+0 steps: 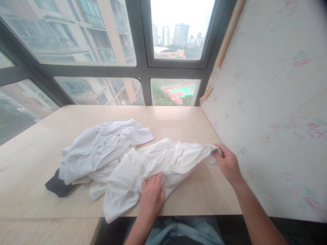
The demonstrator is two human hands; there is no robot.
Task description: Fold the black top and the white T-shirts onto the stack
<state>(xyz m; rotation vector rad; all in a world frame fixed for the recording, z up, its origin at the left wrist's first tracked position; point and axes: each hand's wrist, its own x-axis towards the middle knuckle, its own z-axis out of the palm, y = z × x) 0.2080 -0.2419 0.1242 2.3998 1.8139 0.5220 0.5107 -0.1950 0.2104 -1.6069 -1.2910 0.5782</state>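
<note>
A crumpled off-white garment (168,158) stretches across the tabletop near its front edge; its exact kind cannot be made out. My right hand (228,165) pinches its right end between thumb and fingers, lifting that edge a little off the surface. Lower down, my left hand (152,195) is closed on the near edge of the same garment, fingers curled over the cloth. To the left lies a second, cooler-white piece of clothing (102,146) in a loose heap, partly touching the first. A black piece of cloth (58,185) sticks out from under that heap.
The pale tabletop (176,119) reaches back to dark-framed windows (143,71). A wall with flowered paper (268,119) borders it on the right. One corner of the off-white cloth hangs over the front edge, above my legs (176,229).
</note>
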